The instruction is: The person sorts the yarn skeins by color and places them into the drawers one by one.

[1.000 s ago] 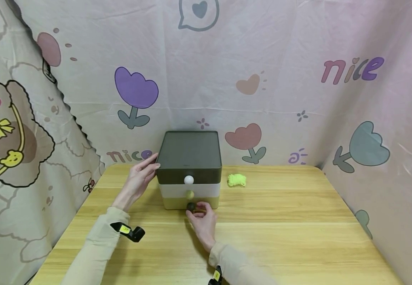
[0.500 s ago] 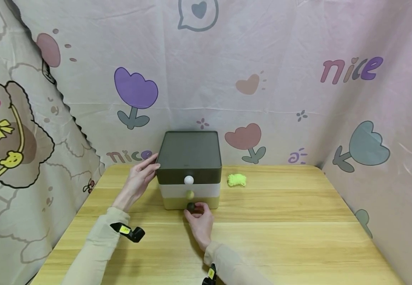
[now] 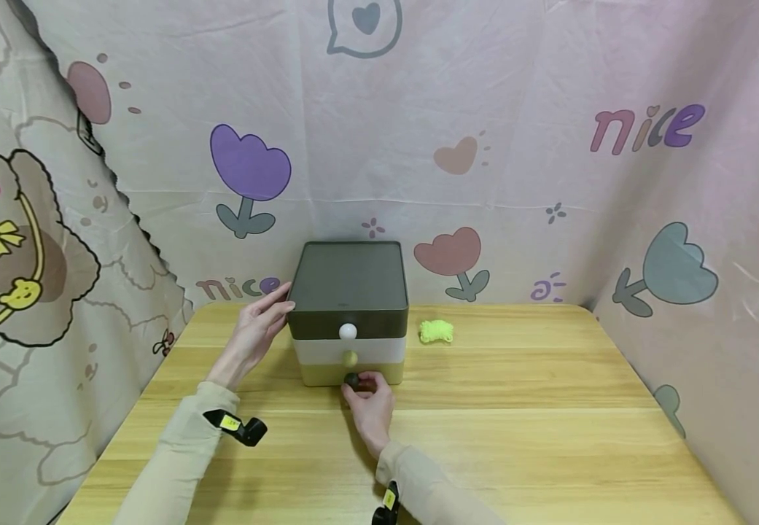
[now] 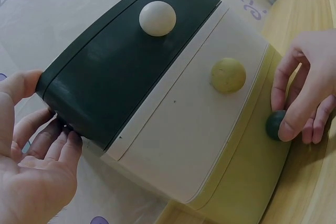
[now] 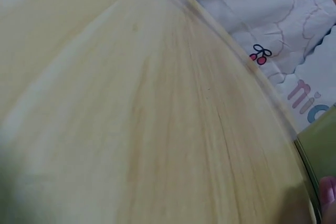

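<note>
Left wrist: right hand (image 4: 304, 95) pinches round dark knob (image 4: 275, 125).

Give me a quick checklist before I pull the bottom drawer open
1. Right hand pinches the dark knob: ok.
2. Left hand braces the drawer box at its top left corner: ok.
3. Bottom drawer shut flush: ok.
4. Table in front of the drawer free for it to slide out: ok.
5. Green yarn bundle apart from the box: ok.
6. What is inside the drawer: cannot tell.
</note>
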Motion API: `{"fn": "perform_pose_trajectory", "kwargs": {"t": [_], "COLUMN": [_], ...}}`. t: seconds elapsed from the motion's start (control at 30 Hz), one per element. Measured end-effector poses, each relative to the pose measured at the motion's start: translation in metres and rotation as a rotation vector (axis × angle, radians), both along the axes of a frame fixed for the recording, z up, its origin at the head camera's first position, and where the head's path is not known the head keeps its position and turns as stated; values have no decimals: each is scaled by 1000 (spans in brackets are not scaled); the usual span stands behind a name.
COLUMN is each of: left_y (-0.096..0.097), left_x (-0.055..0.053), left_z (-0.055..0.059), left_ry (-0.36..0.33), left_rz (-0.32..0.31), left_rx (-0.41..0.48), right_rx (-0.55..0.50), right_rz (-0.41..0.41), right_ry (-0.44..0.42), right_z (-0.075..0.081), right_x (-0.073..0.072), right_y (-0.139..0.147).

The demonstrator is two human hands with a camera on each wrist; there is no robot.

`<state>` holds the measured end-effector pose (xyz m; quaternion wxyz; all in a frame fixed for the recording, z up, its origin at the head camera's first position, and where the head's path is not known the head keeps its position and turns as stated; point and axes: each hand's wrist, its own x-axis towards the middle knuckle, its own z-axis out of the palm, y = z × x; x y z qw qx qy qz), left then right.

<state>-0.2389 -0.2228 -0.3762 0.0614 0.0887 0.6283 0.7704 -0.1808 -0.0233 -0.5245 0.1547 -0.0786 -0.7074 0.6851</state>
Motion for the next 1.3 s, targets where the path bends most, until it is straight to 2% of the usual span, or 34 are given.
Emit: {"fn": "perform_pose_trajectory", "kwargs": {"t": [0.67,0.87,1.3], "left_y": [0,0,0], "left_x": [1,0,0], "left_z": [1,1,0], "left_ry": [0,5,2], "left_rz": [-4,3,0], "left_rx": [0,5,5], "right_rx": [-7,-3,-89], "right_rz": [6,20,73], "right_ry": [-14,-19,-39], "right_z": [-1,0,0], "right_x": [3,8,28], "right_y": [1,1,4]}}
